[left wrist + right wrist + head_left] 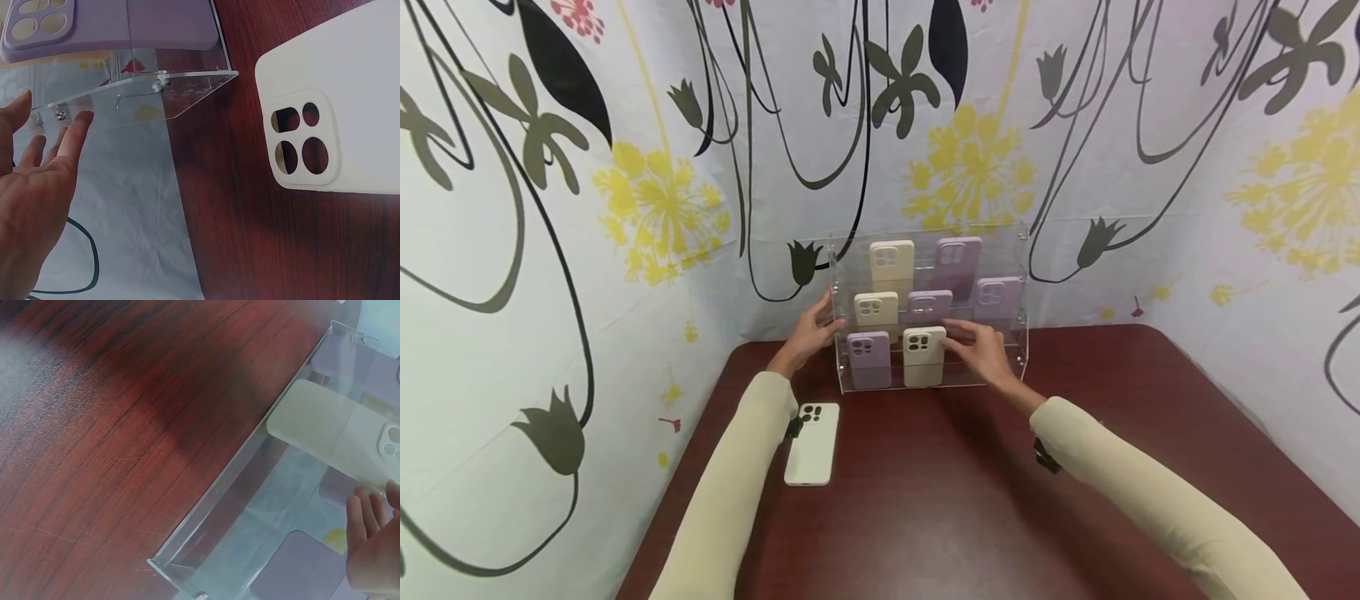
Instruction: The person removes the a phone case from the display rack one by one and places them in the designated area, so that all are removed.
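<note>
A clear acrylic tiered stand point(970, 373) holds several cream and lilac phone cases. My left hand point(808, 335) is at the stand's left side, and its extended fingers point(78, 134) touch the clear side panel point(187, 97). At the front tier, my right hand point(985, 350) pinches the upper right edge of a cream phone case point(923, 358) between thumb and finger; the other fingers point(356, 522) extend below it. To the left of this case stands a lilac phone case point(869, 362). Another cream case point(812, 450) lies flat on the table near my left wrist.
The dark red wood table point(910, 517) spreads in front of the stand. Behind and on both sides hangs a white cloth point(790, 167) with printed plants and yellow flowers. Above the front row, a cream case point(891, 260) and a lilac case point(958, 262) occupy the top tier.
</note>
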`<action>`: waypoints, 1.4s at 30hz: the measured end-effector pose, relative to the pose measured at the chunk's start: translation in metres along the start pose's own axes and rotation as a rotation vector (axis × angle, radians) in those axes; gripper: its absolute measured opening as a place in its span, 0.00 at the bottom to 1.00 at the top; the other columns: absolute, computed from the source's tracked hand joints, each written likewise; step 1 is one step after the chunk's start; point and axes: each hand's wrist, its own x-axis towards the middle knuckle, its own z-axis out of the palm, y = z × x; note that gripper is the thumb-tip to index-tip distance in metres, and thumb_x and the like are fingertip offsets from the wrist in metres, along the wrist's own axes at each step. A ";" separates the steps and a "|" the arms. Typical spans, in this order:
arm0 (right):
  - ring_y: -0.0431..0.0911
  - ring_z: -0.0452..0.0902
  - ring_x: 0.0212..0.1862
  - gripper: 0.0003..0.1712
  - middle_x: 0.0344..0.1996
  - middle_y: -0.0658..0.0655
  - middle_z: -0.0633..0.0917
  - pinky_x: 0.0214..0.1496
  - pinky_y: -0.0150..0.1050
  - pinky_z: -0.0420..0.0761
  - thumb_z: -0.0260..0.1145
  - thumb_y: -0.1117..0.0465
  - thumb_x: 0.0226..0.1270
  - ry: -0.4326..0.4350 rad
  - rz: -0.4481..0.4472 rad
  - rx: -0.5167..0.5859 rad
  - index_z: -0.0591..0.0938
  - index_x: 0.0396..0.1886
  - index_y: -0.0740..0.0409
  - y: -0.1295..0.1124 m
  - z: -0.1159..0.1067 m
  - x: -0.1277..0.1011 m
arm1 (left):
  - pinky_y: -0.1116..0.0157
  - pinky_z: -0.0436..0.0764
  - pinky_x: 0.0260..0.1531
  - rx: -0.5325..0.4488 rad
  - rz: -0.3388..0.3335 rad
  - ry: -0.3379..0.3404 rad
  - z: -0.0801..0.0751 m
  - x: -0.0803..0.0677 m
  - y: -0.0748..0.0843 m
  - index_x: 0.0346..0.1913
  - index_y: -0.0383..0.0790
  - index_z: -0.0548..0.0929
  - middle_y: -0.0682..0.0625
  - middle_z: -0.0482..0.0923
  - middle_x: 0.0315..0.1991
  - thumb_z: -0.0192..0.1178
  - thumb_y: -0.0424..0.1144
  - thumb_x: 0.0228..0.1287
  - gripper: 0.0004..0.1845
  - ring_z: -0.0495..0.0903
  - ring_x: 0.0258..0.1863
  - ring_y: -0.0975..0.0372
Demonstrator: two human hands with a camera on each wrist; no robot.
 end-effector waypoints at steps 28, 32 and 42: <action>0.54 0.91 0.44 0.15 0.42 0.63 0.91 0.39 0.51 0.91 0.78 0.63 0.64 0.008 -0.062 -0.096 0.91 0.50 0.60 -0.014 -0.004 0.012 | 0.37 0.73 0.67 0.007 -0.016 -0.021 -0.001 -0.001 0.004 0.85 0.60 0.46 0.42 0.50 0.83 0.58 0.32 0.79 0.44 0.58 0.79 0.43; 0.54 0.91 0.45 0.15 0.43 0.62 0.91 0.39 0.50 0.90 0.78 0.62 0.64 -0.006 -0.067 -0.101 0.91 0.50 0.60 -0.020 -0.007 0.018 | 0.38 0.73 0.68 0.004 -0.024 -0.026 -0.002 -0.001 0.006 0.85 0.61 0.47 0.43 0.50 0.83 0.58 0.33 0.79 0.44 0.58 0.79 0.43; 0.54 0.91 0.45 0.15 0.43 0.63 0.91 0.40 0.47 0.91 0.78 0.63 0.65 -0.026 -0.073 -0.071 0.90 0.51 0.60 -0.038 -0.012 0.028 | 0.38 0.73 0.67 -0.005 -0.023 -0.030 -0.001 0.000 0.005 0.85 0.59 0.46 0.43 0.49 0.83 0.58 0.32 0.78 0.44 0.59 0.78 0.43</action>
